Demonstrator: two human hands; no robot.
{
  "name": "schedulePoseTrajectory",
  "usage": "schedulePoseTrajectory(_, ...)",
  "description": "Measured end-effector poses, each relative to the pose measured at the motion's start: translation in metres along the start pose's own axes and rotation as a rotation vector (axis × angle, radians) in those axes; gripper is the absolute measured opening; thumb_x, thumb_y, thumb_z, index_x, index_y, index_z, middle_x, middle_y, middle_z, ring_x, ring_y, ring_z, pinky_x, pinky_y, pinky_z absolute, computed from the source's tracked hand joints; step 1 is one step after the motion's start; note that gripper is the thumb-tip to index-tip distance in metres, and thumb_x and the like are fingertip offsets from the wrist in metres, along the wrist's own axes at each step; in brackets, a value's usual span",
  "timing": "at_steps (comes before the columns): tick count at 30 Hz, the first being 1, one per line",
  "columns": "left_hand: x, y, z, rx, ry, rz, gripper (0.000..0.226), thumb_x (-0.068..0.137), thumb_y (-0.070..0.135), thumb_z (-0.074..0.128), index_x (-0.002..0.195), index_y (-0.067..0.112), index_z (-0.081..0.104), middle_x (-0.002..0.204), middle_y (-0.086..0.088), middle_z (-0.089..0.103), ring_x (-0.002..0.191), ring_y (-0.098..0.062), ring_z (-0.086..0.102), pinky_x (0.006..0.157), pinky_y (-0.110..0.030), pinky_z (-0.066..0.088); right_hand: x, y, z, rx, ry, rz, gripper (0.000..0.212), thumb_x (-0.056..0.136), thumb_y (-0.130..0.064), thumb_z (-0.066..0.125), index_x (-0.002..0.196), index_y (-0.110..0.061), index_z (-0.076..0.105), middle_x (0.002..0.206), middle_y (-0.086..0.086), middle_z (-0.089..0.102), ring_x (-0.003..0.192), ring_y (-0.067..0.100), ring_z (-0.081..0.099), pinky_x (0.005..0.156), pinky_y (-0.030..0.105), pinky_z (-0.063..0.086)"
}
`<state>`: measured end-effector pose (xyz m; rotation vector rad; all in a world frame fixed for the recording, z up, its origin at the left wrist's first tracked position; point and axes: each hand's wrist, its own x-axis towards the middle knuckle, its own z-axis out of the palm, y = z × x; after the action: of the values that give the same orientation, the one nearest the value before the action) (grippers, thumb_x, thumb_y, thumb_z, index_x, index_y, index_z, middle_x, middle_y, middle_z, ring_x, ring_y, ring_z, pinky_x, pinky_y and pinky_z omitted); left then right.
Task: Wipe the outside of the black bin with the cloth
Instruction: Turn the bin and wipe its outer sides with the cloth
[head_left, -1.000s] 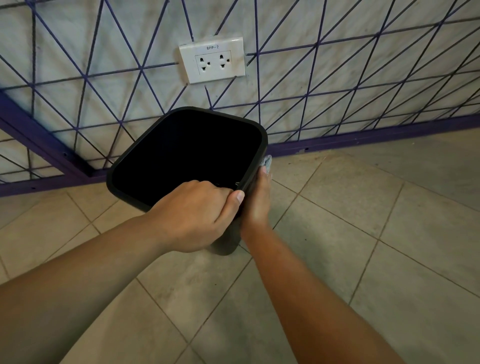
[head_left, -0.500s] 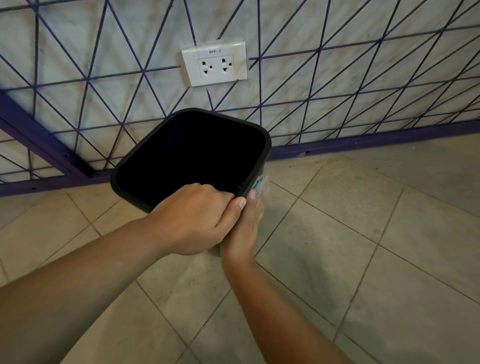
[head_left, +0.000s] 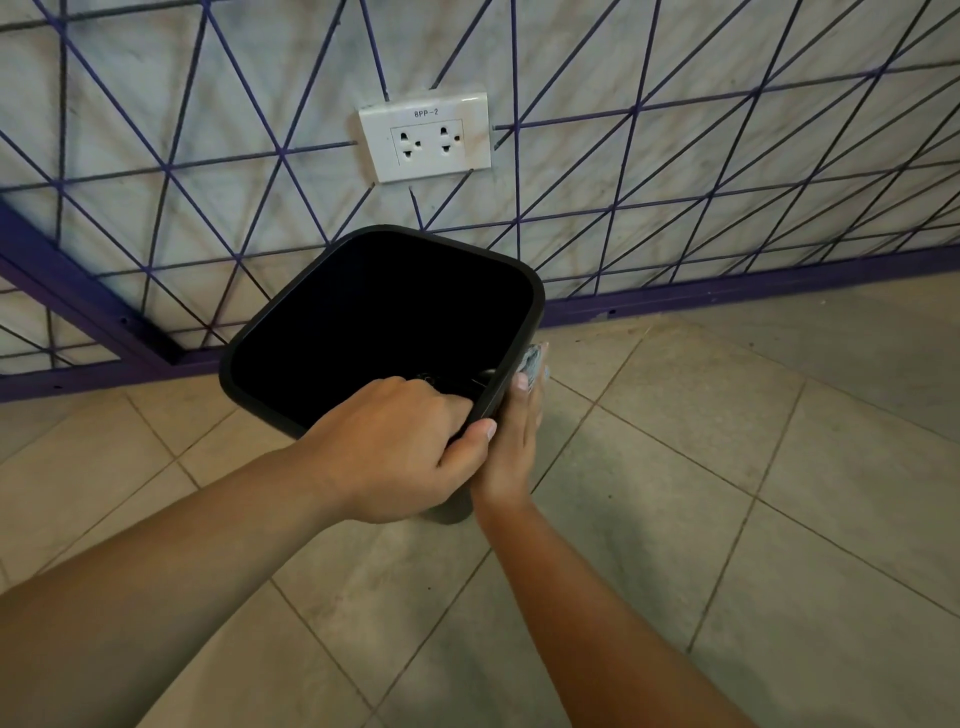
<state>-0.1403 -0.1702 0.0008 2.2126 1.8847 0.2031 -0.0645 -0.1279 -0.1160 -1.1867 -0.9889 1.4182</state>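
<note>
Two bare hands work a black bin that sits tilted on the tiled floor just below a white double wall socket, its open mouth tipped toward the camera. Judging by where the hands sit, the wiping is under way rather than finished: only the bin's right outer wall, the side away from the purple skirting rail, is being covered, and the far wall facing the socket and the left wall show no sign either way of having been cleaned. The left hand clamps the near corner of the rim, fingers curled over into the dark interior and thumb pressed along the outside edge, steadying the bin. The right hand lies against the right outer wall just below the rim, fingers extended upward and fairly straight, pressing a pale cloth to the plastic; only a crumpled tip of the cloth shows above the fingertips, so how much of it lies under the palm cannot be told. Both forearms reach in from the bottom of the frame toward the bin.
</note>
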Motion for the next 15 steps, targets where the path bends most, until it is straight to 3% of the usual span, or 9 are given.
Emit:
schedulePoseTrajectory(2,0.001,0.0,-0.001,0.001,0.007,-0.005,0.043,0.095,0.049,0.031,0.062,0.026,0.045,0.051,0.006,0.048,0.046,-0.01,0.048,0.049,-0.023,0.028,0.007,0.002,0.003,-0.005,0.046,0.053,0.118,0.08,-0.1,0.027,0.156,-0.013,0.047,0.162,0.011,0.047,0.156,0.032,0.036,0.127,0.061,0.027)
schedulePoseTrajectory(7,-0.001,-0.001,0.0,-0.031,0.003,-0.006,0.046,0.094,0.052,0.025,0.067,0.026,0.051,0.054,0.008,0.052,0.049,-0.007,0.052,0.053,-0.021,0.033,-0.02,-0.018,0.002,0.027,-0.037,-0.071,0.091,0.089,-0.075,0.024,0.168,-0.029,0.028,0.176,-0.014,0.021,0.164,0.001,0.005,0.136,0.038,0.006)
schedulePoseTrajectory(9,0.001,-0.001,0.0,-0.019,0.018,0.004,0.047,0.093,0.053,0.023,0.064,0.026,0.048,0.052,0.006,0.05,0.047,-0.008,0.05,0.05,-0.022,0.03,0.0,-0.009,-0.001,0.038,-0.023,-0.032,0.098,0.089,-0.087,0.028,0.164,-0.024,0.038,0.174,-0.002,0.031,0.165,0.015,0.016,0.135,0.049,0.013)
schedulePoseTrajectory(11,0.003,0.0,-0.001,-0.015,0.022,-0.001,0.047,0.093,0.053,0.025,0.062,0.026,0.046,0.051,0.005,0.049,0.046,-0.009,0.048,0.049,-0.024,0.03,0.022,0.01,-0.003,0.029,-0.019,0.037,0.12,0.077,-0.103,0.034,0.157,-0.014,0.047,0.166,0.014,0.043,0.16,0.034,0.03,0.129,0.062,0.023)
schedulePoseTrajectory(13,0.003,0.0,0.0,-0.026,0.023,-0.004,0.045,0.094,0.051,0.026,0.062,0.027,0.046,0.051,0.006,0.049,0.047,-0.009,0.049,0.05,-0.024,0.031,0.017,0.017,-0.002,0.028,-0.037,0.08,0.124,0.07,-0.107,0.034,0.158,-0.02,0.047,0.166,0.011,0.044,0.159,0.033,0.031,0.129,0.062,0.024)
schedulePoseTrajectory(15,0.002,0.0,0.0,-0.03,0.031,0.003,0.047,0.096,0.051,0.024,0.064,0.027,0.049,0.052,0.008,0.05,0.048,-0.008,0.051,0.052,-0.024,0.035,-0.007,0.0,-0.001,0.034,-0.071,0.032,0.108,0.081,-0.099,0.033,0.164,-0.029,0.038,0.171,0.001,0.037,0.163,0.023,0.023,0.131,0.058,0.02)
